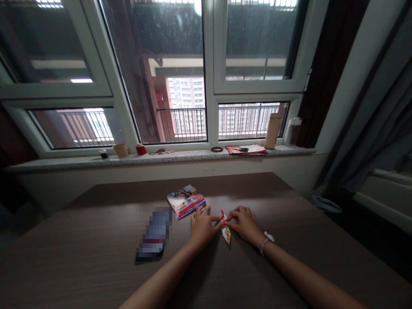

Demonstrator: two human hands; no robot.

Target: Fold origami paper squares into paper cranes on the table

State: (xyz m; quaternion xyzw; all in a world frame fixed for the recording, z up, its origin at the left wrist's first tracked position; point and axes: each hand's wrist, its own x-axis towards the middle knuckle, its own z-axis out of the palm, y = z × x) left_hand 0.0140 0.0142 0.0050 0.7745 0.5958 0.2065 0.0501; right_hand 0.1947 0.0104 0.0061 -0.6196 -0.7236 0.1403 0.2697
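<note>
Fingers [216, 218] of the left hand [202, 228] and right hand [245, 224] pinched the folded paper [226, 235], well in from the far edge of the tabletop [96, 262]. Uneven pulling could have torn it or skewed its creases.

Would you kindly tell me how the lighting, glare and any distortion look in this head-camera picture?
In the head view, backlight from the window leaves the table dim, with soft shadow near the left hand; the head view also shows bright glare near the top, slanting edges suggesting wide-angle distortion, unclear print on the patterned piece, and heavy pixelation over one object.
</note>
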